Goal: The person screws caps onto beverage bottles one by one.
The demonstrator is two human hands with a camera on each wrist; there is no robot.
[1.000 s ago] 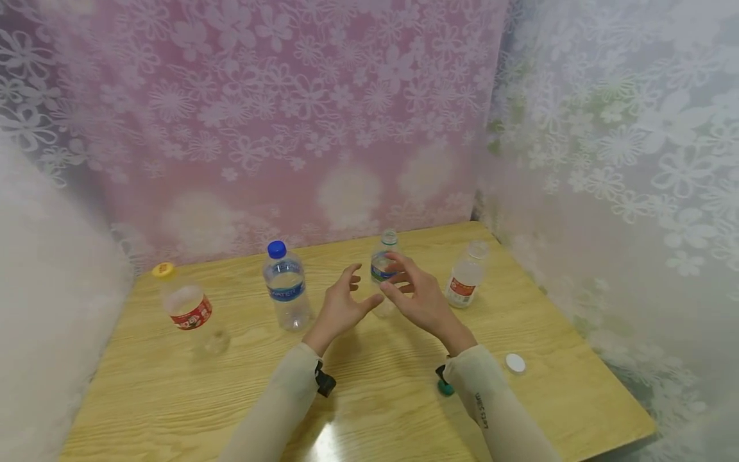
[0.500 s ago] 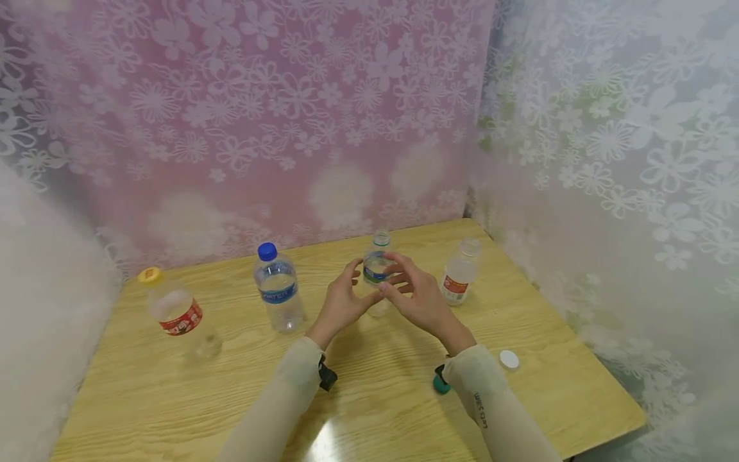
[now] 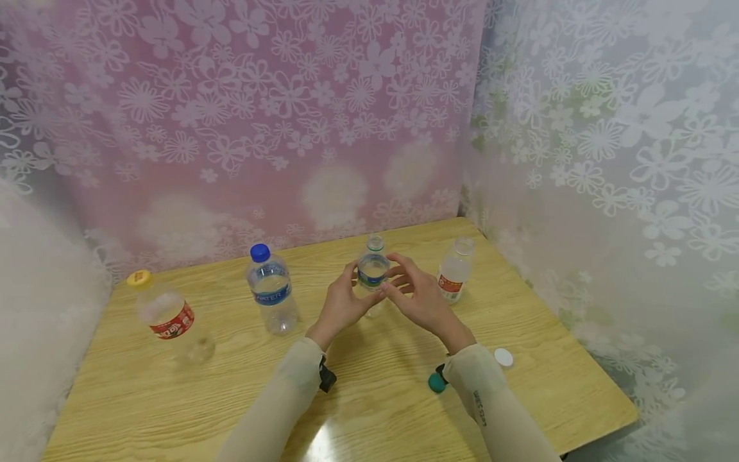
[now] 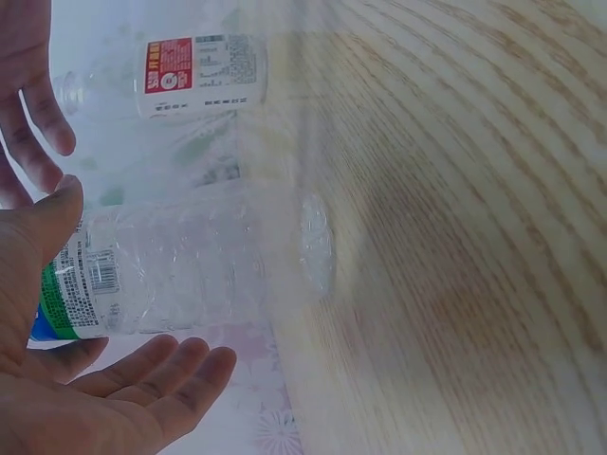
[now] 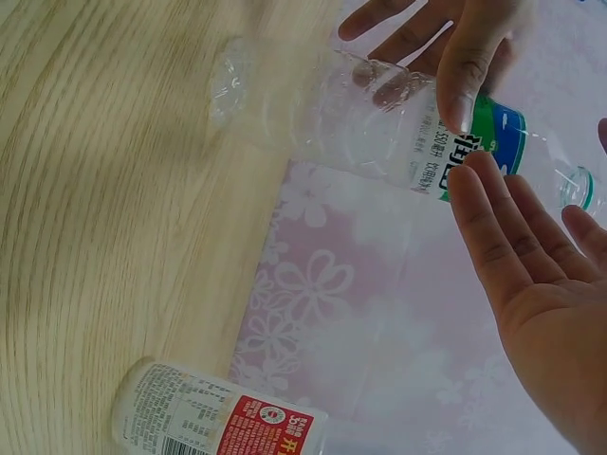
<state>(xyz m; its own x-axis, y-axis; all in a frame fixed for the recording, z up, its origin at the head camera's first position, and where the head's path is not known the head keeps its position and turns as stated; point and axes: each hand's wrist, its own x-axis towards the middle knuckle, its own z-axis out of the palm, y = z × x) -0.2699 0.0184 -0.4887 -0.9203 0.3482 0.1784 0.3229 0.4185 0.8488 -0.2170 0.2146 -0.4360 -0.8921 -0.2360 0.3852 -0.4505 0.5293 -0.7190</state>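
An uncapped clear water bottle [image 3: 371,272] with a blue and green label stands upright on the table between both hands. My left hand [image 3: 342,305] is on its left side, fingers spread and loosely bent. From the right, my right hand [image 3: 424,298] reaches round the near side, its fingers fairly straight. Both thumbs come close together in front of the label. The left wrist view shows the left fingers [image 4: 194,379] apart from the bottle's ribbed body [image 4: 190,256]. In the right wrist view the right fingertips lie at the label [image 5: 498,133]; whether they touch it I cannot tell.
An uncapped bottle with a red and white label [image 3: 451,283] stands to the right. On the left are a blue-capped bottle [image 3: 271,292] and a yellow-capped one [image 3: 175,321]. A white cap [image 3: 503,357] and a green cap [image 3: 437,383] lie near the right forearm.
The head view has turned slightly, so the table and bottles appear further left. Relative to the bottle, both hands have shifted right; the left fingers are closer and the bottle now shows between the hands.
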